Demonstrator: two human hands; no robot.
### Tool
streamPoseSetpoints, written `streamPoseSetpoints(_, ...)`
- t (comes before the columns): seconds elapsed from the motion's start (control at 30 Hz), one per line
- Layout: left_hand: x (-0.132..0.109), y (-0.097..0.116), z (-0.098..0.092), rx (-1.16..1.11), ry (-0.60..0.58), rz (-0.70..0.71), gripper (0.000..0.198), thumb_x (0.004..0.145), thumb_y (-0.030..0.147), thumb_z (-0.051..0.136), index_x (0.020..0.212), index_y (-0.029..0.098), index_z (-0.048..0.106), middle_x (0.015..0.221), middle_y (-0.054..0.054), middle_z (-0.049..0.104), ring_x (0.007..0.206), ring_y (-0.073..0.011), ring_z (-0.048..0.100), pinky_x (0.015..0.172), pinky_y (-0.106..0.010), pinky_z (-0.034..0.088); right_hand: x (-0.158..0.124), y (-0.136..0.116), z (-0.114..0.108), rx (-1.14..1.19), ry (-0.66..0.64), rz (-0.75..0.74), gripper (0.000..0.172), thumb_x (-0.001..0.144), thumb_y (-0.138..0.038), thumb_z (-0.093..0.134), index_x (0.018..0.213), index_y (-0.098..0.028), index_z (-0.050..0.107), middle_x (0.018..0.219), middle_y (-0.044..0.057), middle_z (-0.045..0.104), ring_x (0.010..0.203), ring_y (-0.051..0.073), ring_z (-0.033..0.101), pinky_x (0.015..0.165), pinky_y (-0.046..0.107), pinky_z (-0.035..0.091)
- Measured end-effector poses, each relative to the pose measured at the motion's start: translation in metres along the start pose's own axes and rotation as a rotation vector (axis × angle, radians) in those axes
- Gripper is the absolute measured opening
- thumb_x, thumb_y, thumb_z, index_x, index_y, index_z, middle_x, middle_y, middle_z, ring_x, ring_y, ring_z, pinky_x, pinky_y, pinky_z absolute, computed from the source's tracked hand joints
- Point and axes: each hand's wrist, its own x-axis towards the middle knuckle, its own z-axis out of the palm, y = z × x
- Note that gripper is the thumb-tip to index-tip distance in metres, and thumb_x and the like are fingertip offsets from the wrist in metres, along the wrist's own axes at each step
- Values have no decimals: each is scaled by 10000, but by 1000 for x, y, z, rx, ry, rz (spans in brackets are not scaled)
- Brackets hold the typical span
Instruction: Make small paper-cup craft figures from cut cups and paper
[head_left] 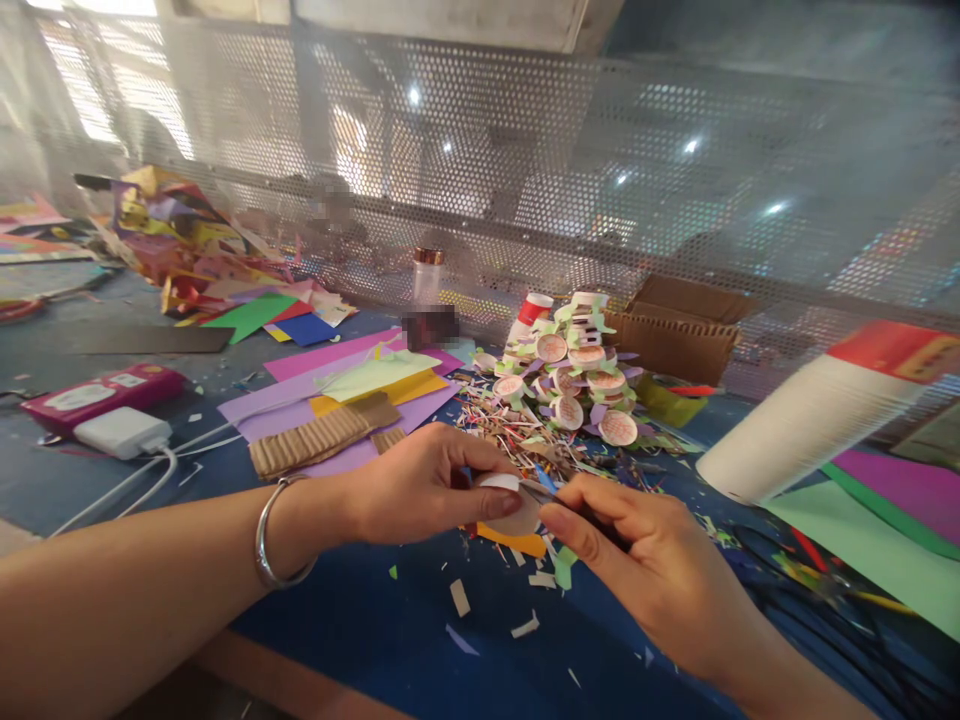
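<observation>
My left hand (420,485) pinches a small white paper disc (510,505) over the blue table top (360,610); a silver bangle (274,535) is on that wrist. My right hand (637,550) is closed round a thin dark tool, likely scissors (551,492), whose tip touches the disc. An orange paper piece (517,541) shows under the disc. Behind the hands lies a pile of finished round paper flowers (577,385) with green leaves, among several paper scraps (510,425).
Coloured paper sheets and corrugated card (337,410) lie at left centre. A phone and white charger (112,410) sit far left. A large white glue bottle (810,415) lies at right over green and purple sheets. A cardboard box (679,330) and perforated metal screen (525,150) stand behind.
</observation>
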Motion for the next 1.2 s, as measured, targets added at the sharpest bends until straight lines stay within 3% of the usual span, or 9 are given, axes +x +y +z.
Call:
streamPoseSetpoints(0.7,1,1,-3,-89,-76,-59,192,911,277,665,793,126,658,676,27,578,584,-70,510,521,-164,420,2,1,3,111,-62,75,465,1001,-564,499,716,-205,574,629,-37,456,585,122,406,527,263,330)
streamPoseSetpoints(0.93,3,2,-3,-134,-94,-57,176,888,262,683,789,116,673,646,33,548,584,-65,443,492,-156,339,1,0,2,143,-59,72,483,1002,-563,497,683,-205,558,638,-28,459,602,125,417,541,256,355)
streamPoseSetpoints(1.07,4,0,-2,-210,-73,-84,163,863,259,713,789,119,676,656,32,564,592,-66,454,516,-167,346,2,-1,2,197,-21,66,467,984,-569,537,694,-206,582,594,-50,382,539,108,332,487,250,304)
streamPoseSetpoints(1.2,5,-2,-2,-286,36,-112,178,838,269,760,789,115,684,685,25,618,616,-68,510,582,-183,390,4,0,3,337,-1,241,458,953,-638,560,781,-215,590,559,-88,257,482,99,214,416,257,183)
